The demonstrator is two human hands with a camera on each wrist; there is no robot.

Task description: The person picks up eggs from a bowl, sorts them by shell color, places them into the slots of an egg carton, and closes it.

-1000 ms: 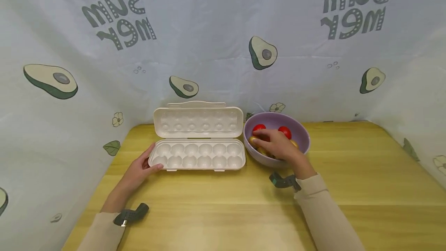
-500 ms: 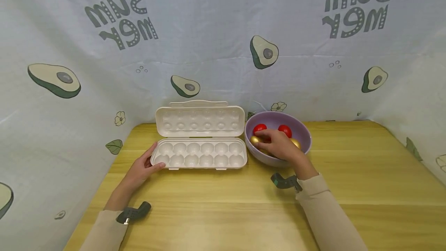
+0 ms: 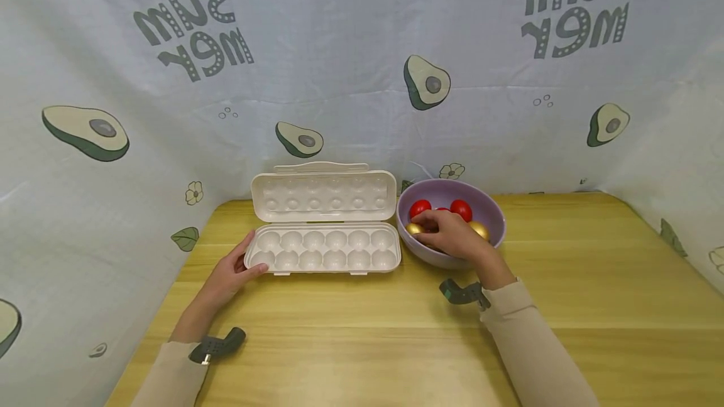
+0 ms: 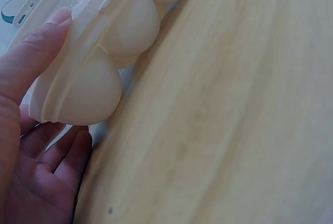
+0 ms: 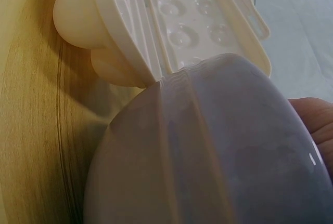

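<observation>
An open cream plastic egg box (image 3: pixel 322 249) stands at the back of the table, its lid (image 3: pixel 324 196) tipped back and its cups bare. My left hand (image 3: pixel 230 275) grips its left end. In the left wrist view, the thumb (image 4: pixel 39 42) lies on the rim and the other fingers are at the end and below. My right hand (image 3: pixel 452 232) reaches into a purple bowl (image 3: pixel 492 222), thumb and forefinger around a gold egg (image 3: pixel 415 229). Red eggs (image 3: pixel 460 209) and another gold egg (image 3: pixel 479 230) lie beside it. The bowl wall (image 5: pixel 208 146) hides most of this hand in the right wrist view.
The bowl stands close against the right end of the egg box. Behind both hangs a pale curtain (image 3: pixel 351 80) printed with avocados. Wooden tabletop (image 3: pixel 362 344) stretches in front and to the right. Each wrist wears a dark camera mount (image 3: pixel 217 345).
My right hand has shifted slightly within the bowl, and a further red egg now shows behind its fingers. My left hand keeps its grip on the egg box.
</observation>
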